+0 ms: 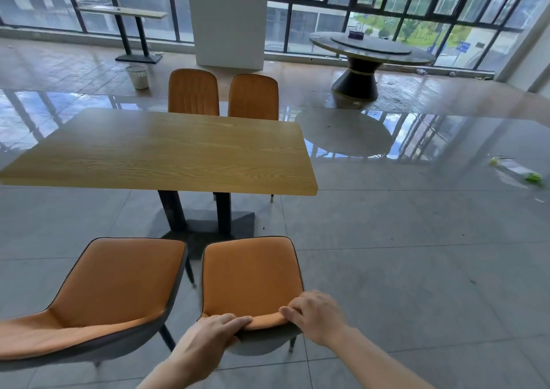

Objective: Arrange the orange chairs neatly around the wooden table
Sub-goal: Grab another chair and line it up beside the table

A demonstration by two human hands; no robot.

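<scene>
A wooden table point(166, 153) on black legs stands in the middle. Two orange chairs are tucked in at its far side, one on the left point(193, 92) and one on the right point(253, 96). On my side, an orange chair point(250, 278) stands a little back from the table, and both my hands grip the top edge of its backrest: my left hand point(208, 333) and my right hand point(315, 314). Beside it to the left stands another orange chair point(119, 281), angled slightly and apart from the table.
A white pillar point(227, 19) rises behind the table. A round dark table point(372, 52) stands at the back right, a high bar table point(125, 13) at the back left, with a waste bin point(137, 76) near it. Litter point(518, 171) lies on the tiled floor at right.
</scene>
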